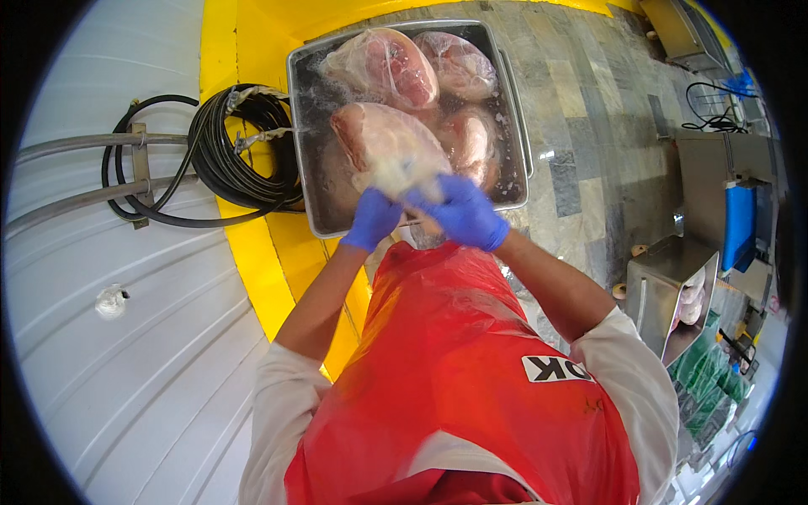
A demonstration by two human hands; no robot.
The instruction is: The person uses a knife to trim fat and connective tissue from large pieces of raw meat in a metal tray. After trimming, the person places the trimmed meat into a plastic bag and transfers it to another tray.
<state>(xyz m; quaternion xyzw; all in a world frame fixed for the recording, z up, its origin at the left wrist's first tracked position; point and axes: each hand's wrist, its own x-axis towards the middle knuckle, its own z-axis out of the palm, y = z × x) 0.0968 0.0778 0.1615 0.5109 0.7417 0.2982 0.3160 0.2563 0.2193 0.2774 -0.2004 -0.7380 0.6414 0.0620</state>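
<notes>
Both my hands wear blue gloves and are at the near edge of a metal tub (296,135). My left hand (372,220) is closed on the narrow, pale end of a large ham (391,139) in clear wrap. Closed at that same end from the other side is my right hand (459,212), slightly blurred. The ham's broad end points away from me, over the tub. Around it lie other hams: one at the far left (391,71), one at the far right (459,67) and one at the right side (473,145). Dark, bubbly liquid surrounds them.
A coiled black hose (240,160) hangs left of the tub, by metal pipes (101,145) on the white wall (101,370). Yellow surfaces (261,252) border the tub. To the right, a metal cart (656,290) holding pale pieces stands on the tiled floor (581,160).
</notes>
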